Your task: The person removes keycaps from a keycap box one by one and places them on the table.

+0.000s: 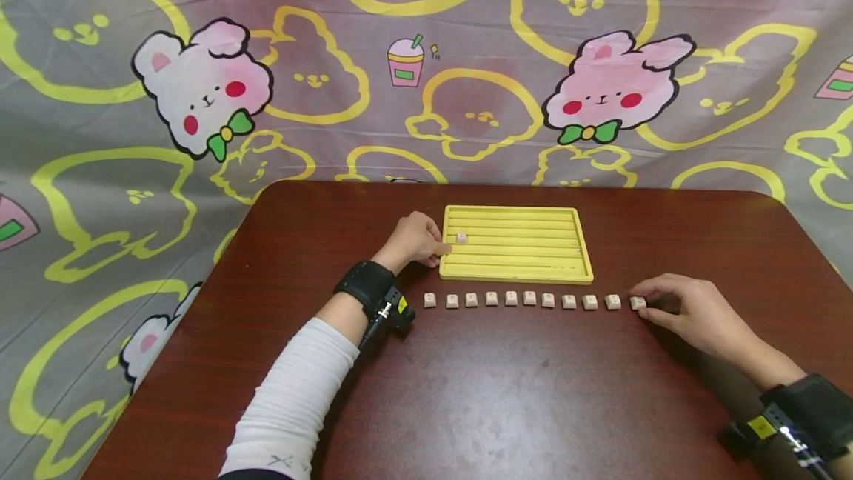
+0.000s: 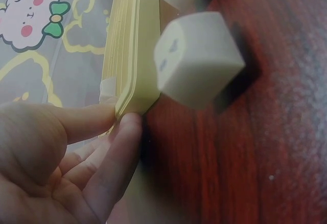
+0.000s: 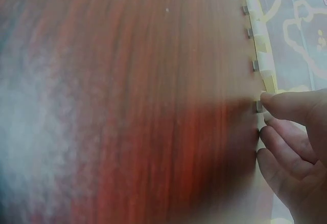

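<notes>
A yellow ridged tray (image 1: 588, 261) lies flat on the table. My left hand (image 1: 415, 238) pinches its left edge between thumb and fingers, as the left wrist view also shows at the tray's corner (image 2: 138, 93). Inside the tray, near that edge, sits one pale keycap (image 1: 462, 237). Several more keycaps (image 1: 511, 298) stand in a row in front of the tray; their marks are too small to read. At the row's right end my right hand (image 1: 696, 317) pinches the last keycap (image 1: 637, 303) between thumb and forefinger, at table level.
The dark reddish-brown table (image 1: 506, 391) reaches back to a patterned cloth (image 1: 426, 132) hanging behind it. Close to my left hand, the row's leftmost keycap (image 1: 429, 300) stands apart from the tray. Each wrist wears a black strap with a camera.
</notes>
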Tool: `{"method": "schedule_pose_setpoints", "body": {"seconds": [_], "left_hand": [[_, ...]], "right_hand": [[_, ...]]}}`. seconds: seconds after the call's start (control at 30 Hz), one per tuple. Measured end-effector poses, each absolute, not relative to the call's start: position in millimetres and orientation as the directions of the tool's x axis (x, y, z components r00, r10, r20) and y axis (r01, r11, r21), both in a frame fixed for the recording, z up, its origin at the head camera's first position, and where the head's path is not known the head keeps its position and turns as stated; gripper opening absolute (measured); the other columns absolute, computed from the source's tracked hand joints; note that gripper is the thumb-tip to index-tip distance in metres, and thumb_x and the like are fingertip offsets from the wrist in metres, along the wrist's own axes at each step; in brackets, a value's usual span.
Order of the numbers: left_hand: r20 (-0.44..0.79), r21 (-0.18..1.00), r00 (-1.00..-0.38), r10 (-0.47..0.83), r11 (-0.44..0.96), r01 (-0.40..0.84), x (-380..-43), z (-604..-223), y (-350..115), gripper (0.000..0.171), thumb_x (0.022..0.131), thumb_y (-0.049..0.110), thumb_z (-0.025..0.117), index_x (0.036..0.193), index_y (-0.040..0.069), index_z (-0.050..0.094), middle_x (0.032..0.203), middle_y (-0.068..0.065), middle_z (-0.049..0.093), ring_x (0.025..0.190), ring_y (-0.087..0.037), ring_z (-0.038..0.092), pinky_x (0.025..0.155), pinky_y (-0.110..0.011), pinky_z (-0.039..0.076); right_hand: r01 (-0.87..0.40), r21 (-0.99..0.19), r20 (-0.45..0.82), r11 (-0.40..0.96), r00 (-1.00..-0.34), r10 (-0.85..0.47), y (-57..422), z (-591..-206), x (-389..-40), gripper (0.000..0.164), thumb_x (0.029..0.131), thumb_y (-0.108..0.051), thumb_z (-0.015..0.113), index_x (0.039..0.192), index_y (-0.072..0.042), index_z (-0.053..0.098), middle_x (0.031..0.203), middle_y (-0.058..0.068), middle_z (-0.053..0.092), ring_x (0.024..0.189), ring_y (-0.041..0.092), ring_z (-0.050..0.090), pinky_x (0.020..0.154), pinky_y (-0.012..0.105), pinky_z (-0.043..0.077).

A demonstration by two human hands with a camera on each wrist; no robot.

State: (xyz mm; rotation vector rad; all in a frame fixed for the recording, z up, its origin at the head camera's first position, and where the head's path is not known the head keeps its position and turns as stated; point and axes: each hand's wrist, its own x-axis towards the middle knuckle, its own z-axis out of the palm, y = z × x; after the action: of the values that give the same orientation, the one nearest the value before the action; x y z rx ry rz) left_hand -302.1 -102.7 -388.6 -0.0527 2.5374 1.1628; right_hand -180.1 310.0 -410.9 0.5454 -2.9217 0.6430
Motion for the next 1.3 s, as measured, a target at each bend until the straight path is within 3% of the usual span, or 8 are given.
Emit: {"method": "schedule_pose_setpoints", "body": {"seconds": [0.27,0.5,0.77,1.3], "left_hand": [[-0.314,0.721,-0.943,0.112,0.674,-0.160,-301.3,-387.9,-101.8,0.021,0.085,0.010,0.078,0.095,-0.004,0.066,0.077,-0.012,0.068,0.052,-0.010,0.065,0.056,-0.025,0.062],[-0.314,0.719,-0.943,0.111,0.677,-0.159,-299.7,-386.7,-102.2,0.020,0.085,0.010,0.078,0.095,-0.004,0.066,0.074,-0.011,0.068,0.053,-0.012,0.065,0.056,-0.026,0.062],[-0.310,0.733,-0.943,0.123,0.662,-0.155,-299.9,-388.0,-102.5,0.018,0.085,0.008,0.077,0.091,-0.005,0.066,0.068,-0.009,0.066,0.051,-0.012,0.065,0.056,-0.027,0.062],[-0.288,0.722,-0.950,0.117,0.678,-0.135,-298.1,-388.6,-103.4,0.018,0.085,0.009,0.078,0.091,-0.004,0.067,0.074,-0.010,0.066,0.052,-0.011,0.065,0.055,-0.025,0.061]], "right_hand": [[-0.371,-0.391,0.207,0.842,-0.927,-0.313,312.1,-408.7,-176.7,0.030,0.078,-0.012,0.083,0.105,-0.022,0.072,0.098,-0.006,0.072,0.083,0.000,0.062,0.066,0.020,0.056],[-0.384,-0.381,0.213,0.841,-0.922,-0.324,302.8,-399.2,-180.5,0.028,0.081,-0.016,0.083,0.106,-0.019,0.073,0.100,-0.005,0.073,0.086,0.008,0.065,0.069,0.021,0.057],[-0.484,-0.372,0.264,0.792,-0.873,-0.410,281.3,-391.0,-190.4,0.030,0.079,-0.012,0.083,0.107,-0.017,0.073,0.100,-0.004,0.073,0.086,0.012,0.066,0.071,0.026,0.059],[-0.547,-0.395,0.189,0.738,-0.835,-0.517,223.7,-384.0,-223.1,0.024,0.086,-0.016,0.078,0.108,-0.011,0.073,0.098,0.000,0.073,0.087,0.013,0.065,0.070,0.030,0.057]]}}
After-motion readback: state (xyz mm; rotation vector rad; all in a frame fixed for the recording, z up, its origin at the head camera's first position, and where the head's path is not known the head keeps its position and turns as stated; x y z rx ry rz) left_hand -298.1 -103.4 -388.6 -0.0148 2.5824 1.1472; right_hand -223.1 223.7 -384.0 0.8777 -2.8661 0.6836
